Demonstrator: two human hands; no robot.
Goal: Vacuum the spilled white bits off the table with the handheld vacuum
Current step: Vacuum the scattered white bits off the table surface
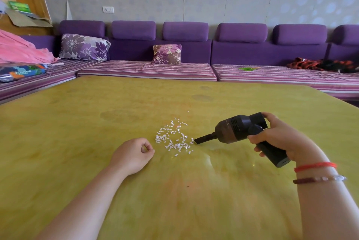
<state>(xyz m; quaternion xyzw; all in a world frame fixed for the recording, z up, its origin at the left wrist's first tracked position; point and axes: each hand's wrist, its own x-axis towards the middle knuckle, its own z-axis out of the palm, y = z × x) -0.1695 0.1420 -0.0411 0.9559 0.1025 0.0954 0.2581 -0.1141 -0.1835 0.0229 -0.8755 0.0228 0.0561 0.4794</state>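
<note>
Gripping the black plastic handheld vacuum (240, 129) at centre right, the right hand (279, 138) holds its narrow nozzle at the right edge of the scattered small white paper bits (172, 136) on the yellow-green table (77, 123), while the left hand (132, 154), loosely curled and holding nothing, rests just left of them.

The word "SCIENCE" stands in pale letters on a colourful printed package (21, 72) lying on the sofa (147, 71).

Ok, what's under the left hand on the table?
Only bare table shows around the left hand, which rests there loosely curled. The white bits lie beside it, apart. Whatever is beneath the palm is covered.
</note>
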